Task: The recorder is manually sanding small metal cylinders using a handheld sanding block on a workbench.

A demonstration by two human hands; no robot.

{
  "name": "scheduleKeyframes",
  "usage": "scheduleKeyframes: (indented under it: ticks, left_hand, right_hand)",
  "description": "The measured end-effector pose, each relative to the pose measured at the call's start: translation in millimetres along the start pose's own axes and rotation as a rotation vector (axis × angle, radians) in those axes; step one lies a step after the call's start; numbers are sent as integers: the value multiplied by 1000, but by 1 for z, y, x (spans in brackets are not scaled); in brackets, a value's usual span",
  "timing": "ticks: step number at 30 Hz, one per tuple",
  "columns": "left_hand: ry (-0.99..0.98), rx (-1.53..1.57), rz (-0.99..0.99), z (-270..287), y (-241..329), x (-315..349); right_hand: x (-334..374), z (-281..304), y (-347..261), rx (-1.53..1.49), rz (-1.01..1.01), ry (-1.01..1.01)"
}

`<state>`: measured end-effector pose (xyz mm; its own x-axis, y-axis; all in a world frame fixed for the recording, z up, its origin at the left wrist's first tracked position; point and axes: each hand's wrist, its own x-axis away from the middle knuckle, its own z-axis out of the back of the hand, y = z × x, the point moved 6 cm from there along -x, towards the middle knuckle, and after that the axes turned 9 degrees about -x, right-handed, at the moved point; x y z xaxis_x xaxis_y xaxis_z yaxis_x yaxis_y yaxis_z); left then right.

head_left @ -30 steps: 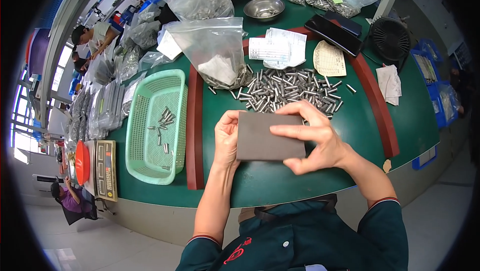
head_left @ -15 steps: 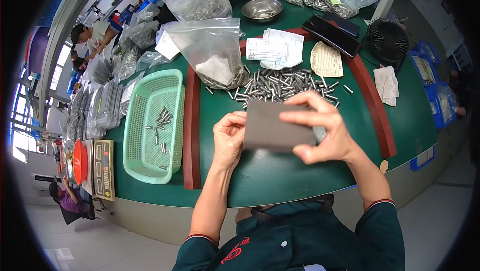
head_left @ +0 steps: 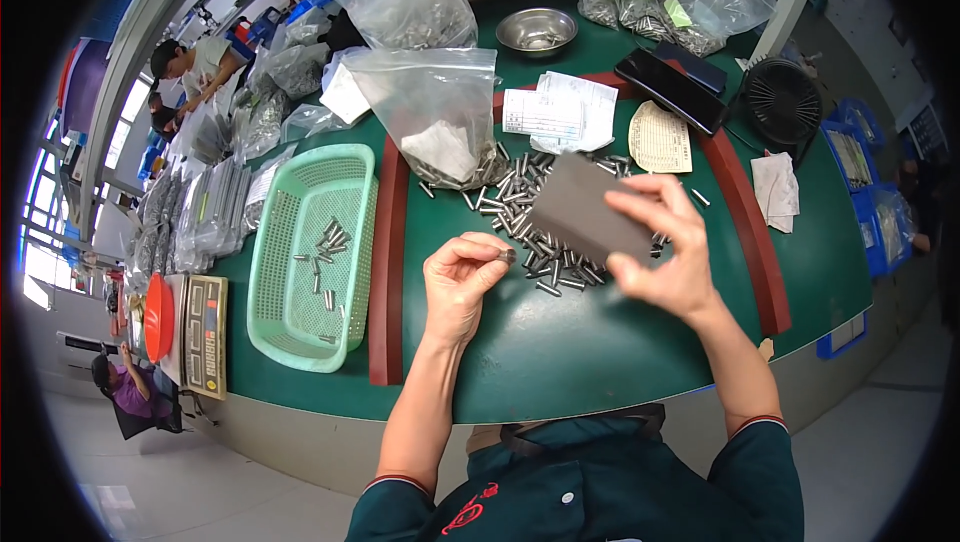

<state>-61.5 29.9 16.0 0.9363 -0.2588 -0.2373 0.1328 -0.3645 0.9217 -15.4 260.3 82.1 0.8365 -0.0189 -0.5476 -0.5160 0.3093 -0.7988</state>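
Shifted up and away from the left hand (head_left: pixel 458 284) since half a second ago, the grey-brown block (head_left: pixel 578 204) now slants across the pile of metal pins (head_left: pixel 514 198), hiding part of it, gripped between the thumb and fingers of the right hand (head_left: pixel 672 260). Just beside the pile's near edge, the left hand pinches a small metal piece (head_left: pixel 508 256) at its fingertips above the green worktop (head_left: pixel 560 367). Well to the left, a light green basket (head_left: pixel 262 277) holds a few more pins (head_left: pixel 330 238).
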Motion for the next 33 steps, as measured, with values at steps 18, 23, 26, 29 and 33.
scheduleKeyframes:
  ticks: [18,23,26,29,33]
  left_hand:
    - [-104,254,144,0,-14,1]
    - [-138,365,259,-6,-21,1]
    - [-156,381,280,-6,-23,2]
    - [-167,379,293,-5,-25,2]
    - [-23,299,357,2,-34,7]
  right_hand:
    - [3,-1,23,83,-150,47]
    - [4,-2,22,99,-109,47]
    - [5,-6,20,89,-89,31]
    - [7,-10,19,73,-67,30]
    - [15,-34,-14,46,295,-111]
